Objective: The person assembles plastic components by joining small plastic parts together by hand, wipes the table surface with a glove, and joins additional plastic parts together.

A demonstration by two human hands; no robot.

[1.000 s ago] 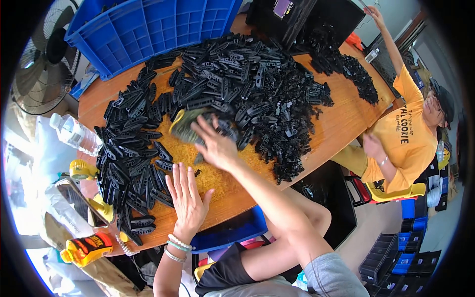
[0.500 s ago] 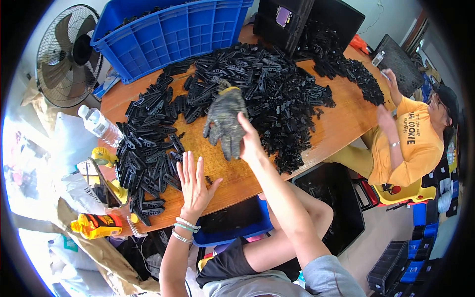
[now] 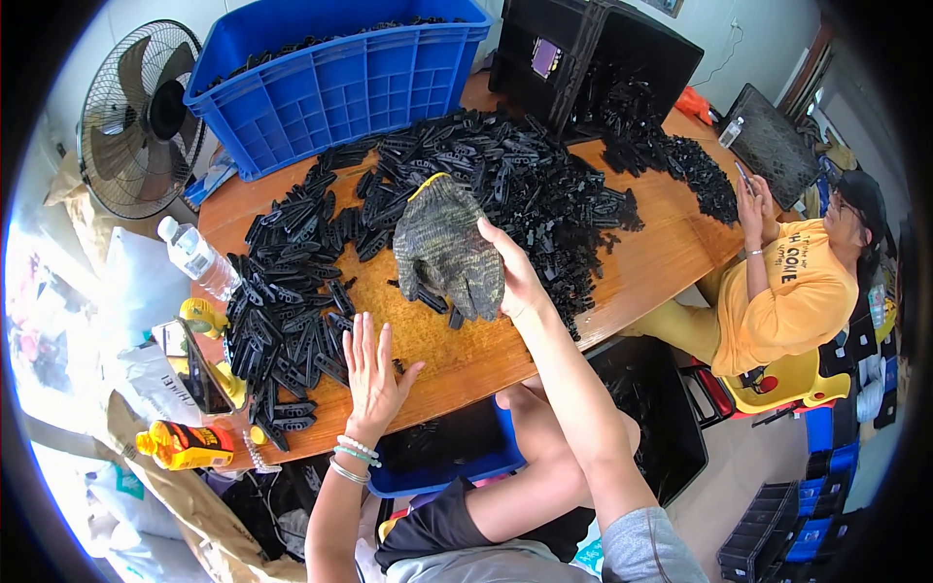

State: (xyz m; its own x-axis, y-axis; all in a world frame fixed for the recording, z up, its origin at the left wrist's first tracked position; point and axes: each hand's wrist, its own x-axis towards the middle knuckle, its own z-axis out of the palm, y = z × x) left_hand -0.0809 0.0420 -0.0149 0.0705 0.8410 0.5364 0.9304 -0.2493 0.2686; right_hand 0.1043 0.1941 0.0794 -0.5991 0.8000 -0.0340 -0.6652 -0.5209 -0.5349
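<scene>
The grip of the right hand is clasped on a dark glove with a yellow hem, above the middle of the worktop. The left hand, fingers spread, grasps nothing at the near edge. The glove blocks sight of some black parts heaped beyond it; more lie left. A blue crate and a black bin fill the far side. A fan stands far left, a clear bottle is nearer, and a co-worker sits right.
</scene>
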